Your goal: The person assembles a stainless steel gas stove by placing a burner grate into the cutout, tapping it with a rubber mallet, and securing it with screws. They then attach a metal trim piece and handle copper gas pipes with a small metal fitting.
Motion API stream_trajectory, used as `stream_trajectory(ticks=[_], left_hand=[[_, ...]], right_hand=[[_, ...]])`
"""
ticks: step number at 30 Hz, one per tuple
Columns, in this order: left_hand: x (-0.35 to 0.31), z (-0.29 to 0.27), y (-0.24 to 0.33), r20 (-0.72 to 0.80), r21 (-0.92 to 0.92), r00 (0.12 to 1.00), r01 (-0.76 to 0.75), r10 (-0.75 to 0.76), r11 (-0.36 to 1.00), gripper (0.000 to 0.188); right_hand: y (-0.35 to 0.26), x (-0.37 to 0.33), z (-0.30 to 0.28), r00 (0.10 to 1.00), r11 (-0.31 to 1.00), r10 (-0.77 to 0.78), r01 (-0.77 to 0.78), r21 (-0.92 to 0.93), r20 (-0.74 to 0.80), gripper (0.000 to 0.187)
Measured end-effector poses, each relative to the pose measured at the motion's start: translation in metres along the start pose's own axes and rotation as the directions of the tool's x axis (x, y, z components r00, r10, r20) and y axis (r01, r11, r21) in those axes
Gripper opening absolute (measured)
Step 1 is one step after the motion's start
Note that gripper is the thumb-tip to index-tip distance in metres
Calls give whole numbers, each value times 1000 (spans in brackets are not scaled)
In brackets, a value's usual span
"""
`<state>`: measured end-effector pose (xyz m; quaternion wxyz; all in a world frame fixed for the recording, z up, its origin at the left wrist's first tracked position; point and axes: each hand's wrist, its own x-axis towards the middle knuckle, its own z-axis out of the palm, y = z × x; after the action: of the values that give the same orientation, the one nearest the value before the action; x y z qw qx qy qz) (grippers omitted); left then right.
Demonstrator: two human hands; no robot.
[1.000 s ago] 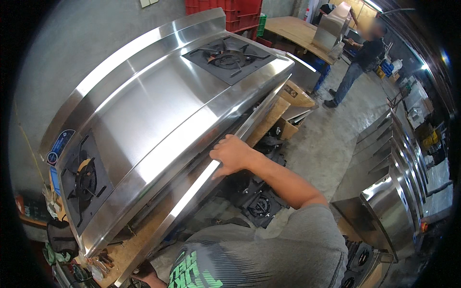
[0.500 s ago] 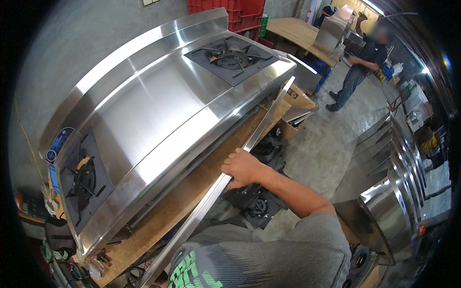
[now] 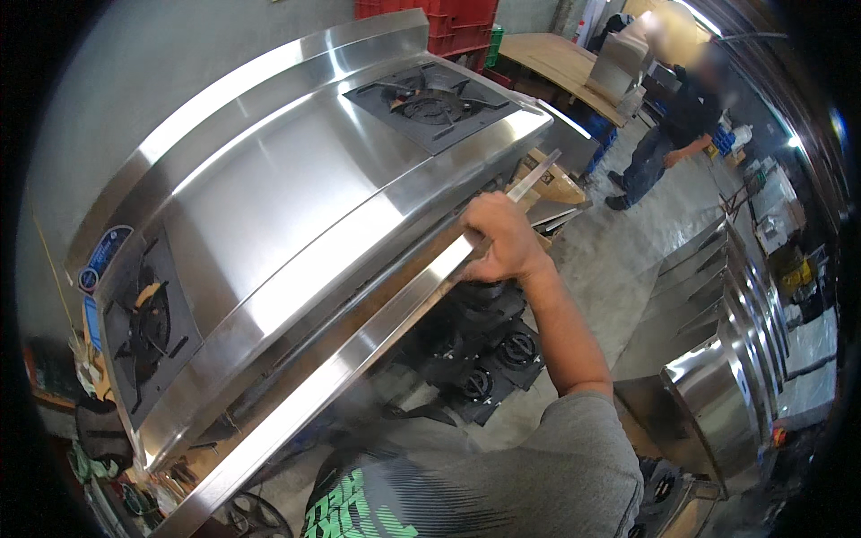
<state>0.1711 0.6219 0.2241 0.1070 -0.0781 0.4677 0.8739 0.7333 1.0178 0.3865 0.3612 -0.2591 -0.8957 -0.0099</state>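
My right hand (image 3: 504,235) is closed around a long, narrow stainless steel strip (image 3: 341,363), gripping it toward its far end. The strip slants from the lower left up to the right, raised alongside the front of a stainless steel stove (image 3: 269,224). Beneath it, a wooden board edge runs along the stove's front. A black burner (image 3: 435,106) with a pot support sits at the stove's far right, and another burner (image 3: 148,332) at its near left. My left hand is out of sight.
Black burner parts (image 3: 480,386) lie on the floor below my right arm. Bent stainless panels (image 3: 708,386) stand in a row at right. Beyond the stove are a cardboard box (image 3: 563,186), red crates (image 3: 453,31), a wooden table (image 3: 547,58) and another person (image 3: 659,148).
My right hand has moved up and away to the right with the strip, which has lifted closer to the stove's front. The other person has lowered an arm.
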Motion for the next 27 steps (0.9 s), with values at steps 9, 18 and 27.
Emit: stream_trajectory(ticks=[9,18,27], left_hand=[[0,10,-10,37,32,999,11,-12,999,67],[8,-19,6,-11,37,1000,1,-1,999,69],[-11,-48,23,-129,5,991,-24,25,1000,71]], right_hand=[[-44,-27,-37,993,994,-4,-9,-111,-115,64],[-88,-68,13,914,978,211,-199,-70,346,71],[-88,-102,57,862,957,228,-285,61,452,66]])
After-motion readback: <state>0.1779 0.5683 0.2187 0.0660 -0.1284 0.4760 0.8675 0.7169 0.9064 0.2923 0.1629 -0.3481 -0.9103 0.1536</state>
